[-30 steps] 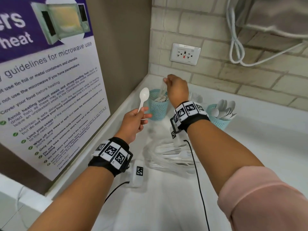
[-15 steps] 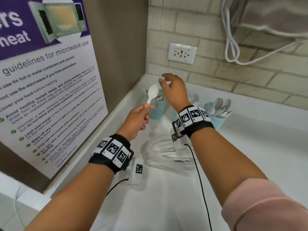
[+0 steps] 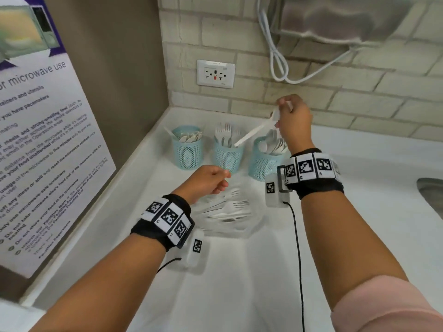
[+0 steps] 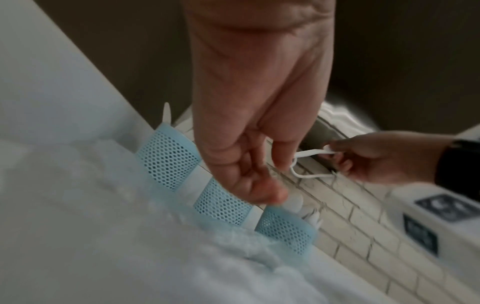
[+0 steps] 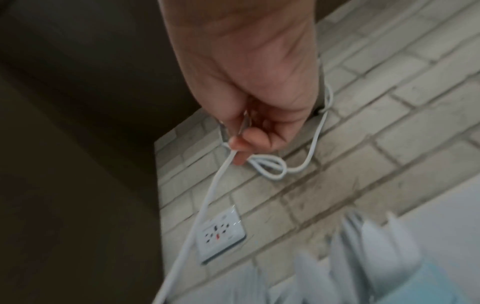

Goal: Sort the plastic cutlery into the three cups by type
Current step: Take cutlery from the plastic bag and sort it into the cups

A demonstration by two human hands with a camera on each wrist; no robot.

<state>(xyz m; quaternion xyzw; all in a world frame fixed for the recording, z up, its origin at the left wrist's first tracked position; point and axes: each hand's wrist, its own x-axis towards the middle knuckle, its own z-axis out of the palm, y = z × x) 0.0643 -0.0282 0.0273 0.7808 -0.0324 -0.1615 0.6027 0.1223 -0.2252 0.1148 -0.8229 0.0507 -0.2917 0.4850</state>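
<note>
Three light-blue mesh cups stand in a row at the back of the counter: the left cup [image 3: 188, 149] with knives, the middle cup [image 3: 227, 154] with forks, the right cup [image 3: 265, 161] with spoons. My right hand [image 3: 296, 121] hovers above the right cup and pinches a white plastic spoon [image 3: 254, 133] at its bowl end, the handle slanting down-left over the middle cup. The right wrist view shows the same spoon [image 5: 205, 207] pinched by the fingers [image 5: 241, 144]. My left hand [image 3: 209, 180] hangs loosely curled and holds nothing, above a clear plastic tray [image 3: 254, 227] of forks.
A wall socket [image 3: 215, 74] and a looped white cable [image 3: 275, 65] are on the brick wall behind the cups. A microwave poster [image 3: 36, 152] covers the left wall. A sink edge [image 3: 431, 195] shows at the far right. A black wrist cable [image 3: 297, 248] trails over the counter.
The spoon has passed from my left hand to my right hand, which carried it right to above the spoon cup. The left hand has dropped toward the tray, holding nothing.
</note>
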